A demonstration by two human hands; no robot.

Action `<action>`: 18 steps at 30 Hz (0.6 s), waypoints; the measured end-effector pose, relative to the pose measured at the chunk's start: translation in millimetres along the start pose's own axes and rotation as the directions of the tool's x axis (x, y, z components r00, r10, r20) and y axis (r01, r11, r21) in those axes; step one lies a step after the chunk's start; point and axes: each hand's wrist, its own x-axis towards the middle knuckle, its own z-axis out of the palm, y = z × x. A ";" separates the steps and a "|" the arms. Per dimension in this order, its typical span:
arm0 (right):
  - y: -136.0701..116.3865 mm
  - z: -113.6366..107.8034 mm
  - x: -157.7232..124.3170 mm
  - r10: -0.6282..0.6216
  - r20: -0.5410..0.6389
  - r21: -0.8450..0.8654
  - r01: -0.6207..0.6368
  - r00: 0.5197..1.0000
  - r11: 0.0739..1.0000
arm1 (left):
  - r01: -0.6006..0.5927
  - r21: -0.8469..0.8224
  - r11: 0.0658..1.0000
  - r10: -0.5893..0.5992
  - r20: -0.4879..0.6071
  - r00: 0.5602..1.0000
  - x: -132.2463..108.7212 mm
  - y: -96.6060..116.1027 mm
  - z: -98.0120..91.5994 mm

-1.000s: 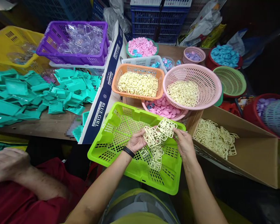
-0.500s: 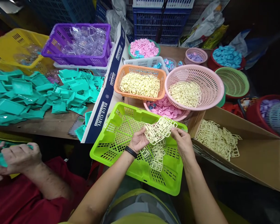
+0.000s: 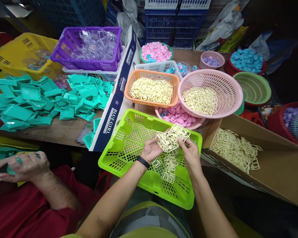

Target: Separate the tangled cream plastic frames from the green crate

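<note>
Left hand (image 3: 151, 149) holds cream frames (image 3: 167, 141) (several, overlapping).

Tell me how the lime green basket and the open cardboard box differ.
The lime green basket is perforated; the cardboard box is brown, with no such lattice on its visible walls. The basket sits beneath the left hand and right hand; the box is to their right. The basket holds a few cream frames; the box holds a thick pile. Both are open-topped.
</note>
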 end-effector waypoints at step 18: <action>-139.5 -24.6 99.9 -0.093 -0.376 0.118 0.147 0.922 0.982 | -0.005 0.051 0.999 0.011 -0.105 0.994 0.7 14.8 -6.8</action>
